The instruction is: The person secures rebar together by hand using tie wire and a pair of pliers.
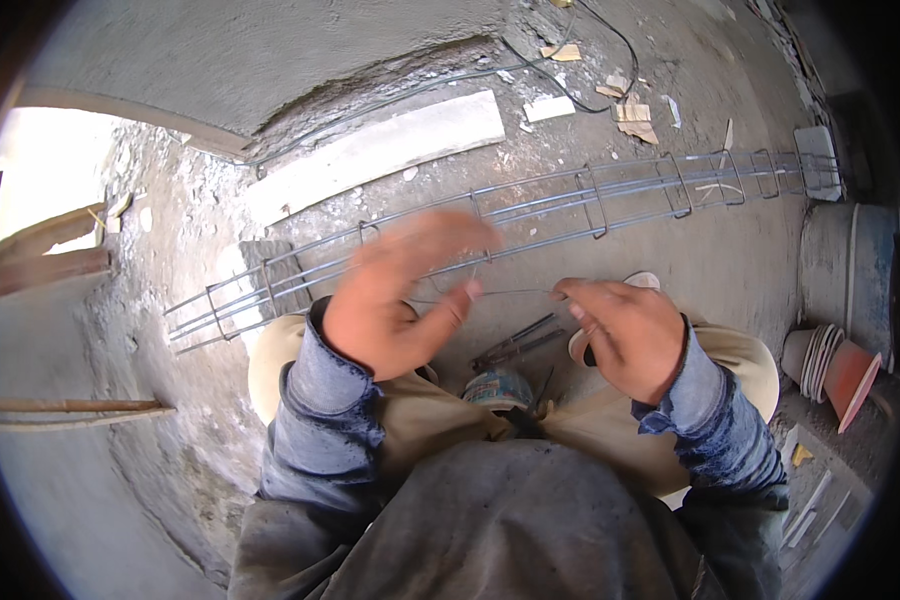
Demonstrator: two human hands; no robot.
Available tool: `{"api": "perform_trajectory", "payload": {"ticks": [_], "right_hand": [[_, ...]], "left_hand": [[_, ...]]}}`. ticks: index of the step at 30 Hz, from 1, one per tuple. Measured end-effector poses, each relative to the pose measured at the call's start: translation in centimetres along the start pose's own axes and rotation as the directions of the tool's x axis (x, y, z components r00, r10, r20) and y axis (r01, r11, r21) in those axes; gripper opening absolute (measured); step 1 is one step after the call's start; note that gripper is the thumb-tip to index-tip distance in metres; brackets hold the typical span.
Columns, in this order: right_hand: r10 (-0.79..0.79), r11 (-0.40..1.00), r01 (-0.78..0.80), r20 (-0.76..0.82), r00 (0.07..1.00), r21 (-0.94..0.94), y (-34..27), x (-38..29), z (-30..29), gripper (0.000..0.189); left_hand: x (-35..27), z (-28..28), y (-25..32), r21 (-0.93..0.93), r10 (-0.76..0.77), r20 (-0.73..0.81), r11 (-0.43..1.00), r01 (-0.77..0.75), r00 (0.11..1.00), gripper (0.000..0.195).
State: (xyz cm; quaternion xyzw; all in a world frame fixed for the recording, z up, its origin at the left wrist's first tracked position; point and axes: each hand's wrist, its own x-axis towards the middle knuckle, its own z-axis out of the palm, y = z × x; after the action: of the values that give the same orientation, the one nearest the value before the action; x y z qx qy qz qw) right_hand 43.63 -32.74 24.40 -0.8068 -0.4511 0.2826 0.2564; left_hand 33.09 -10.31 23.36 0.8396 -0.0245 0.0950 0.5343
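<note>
A thin tie wire [521, 292] stretches between my two hands. My right hand [630, 334] pinches one end of it between thumb and fingers. My left hand [401, 300] is blurred, thumb and fingers apart, over the near side of a long rebar cage [540, 202]. The wire passes behind its thumb, and whether it touches the palm is hidden. Square stirrups [591, 202] ring the cage's long bars at intervals. Below the wire, a pair of pincers [514, 346] lies on the floor, handles pointing away from me, beside a small labelled tub [499, 388] between my legs.
A concrete block [285, 259] supports the cage's left end; a pale block [817, 142] stands under its right end. Beyond lie a white board [390, 154], a dark cable [634, 56] and wood scraps [634, 112]. Stacked pots [817, 360] and a blue drum [874, 277] stand right.
</note>
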Motion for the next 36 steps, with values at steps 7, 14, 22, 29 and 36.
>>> {"api": "perform_trajectory", "payload": {"ticks": [7, 14, 22, 29, 36], "right_hand": [[0.067, 0.948, 0.004, -0.214, 0.975, 0.318, 0.3, 0.8, 0.4, 0.021], [0.054, 0.92, 0.033, -0.21, 0.976, 0.392, -0.7, 1.1, 1.1, 0.023], [0.04, 0.893, 0.019, -0.122, 0.992, 0.45, 0.1, 0.9, 2.8, 0.024], [-0.055, 0.832, 0.02, 0.047, 0.997, 0.555, -0.6, 1.5, 4.7, 0.024], [-0.097, 0.326, -0.385, 0.436, 0.895, 0.863, 2.7, 1.9, 6.8, 0.028]], "left_hand": [[-1.3, 0.3, -2.4, -0.693, -0.529, -0.268, 0.686, 0.219, 0.805, 0.048], [-0.9, 3.1, -0.1, -0.858, -0.221, -0.085, 0.512, 0.041, 0.972, 0.046], [-1.6, 2.6, -0.3, -0.771, -0.286, -0.153, 0.633, 0.067, 0.946, 0.036], [-1.8, 2.9, -0.6, -0.612, -0.276, -0.367, 0.791, -0.007, 0.888, 0.027], [-1.8, 3.1, -0.7, -0.585, -0.29, -0.3, 0.809, 0.065, 0.909, 0.024]]}}
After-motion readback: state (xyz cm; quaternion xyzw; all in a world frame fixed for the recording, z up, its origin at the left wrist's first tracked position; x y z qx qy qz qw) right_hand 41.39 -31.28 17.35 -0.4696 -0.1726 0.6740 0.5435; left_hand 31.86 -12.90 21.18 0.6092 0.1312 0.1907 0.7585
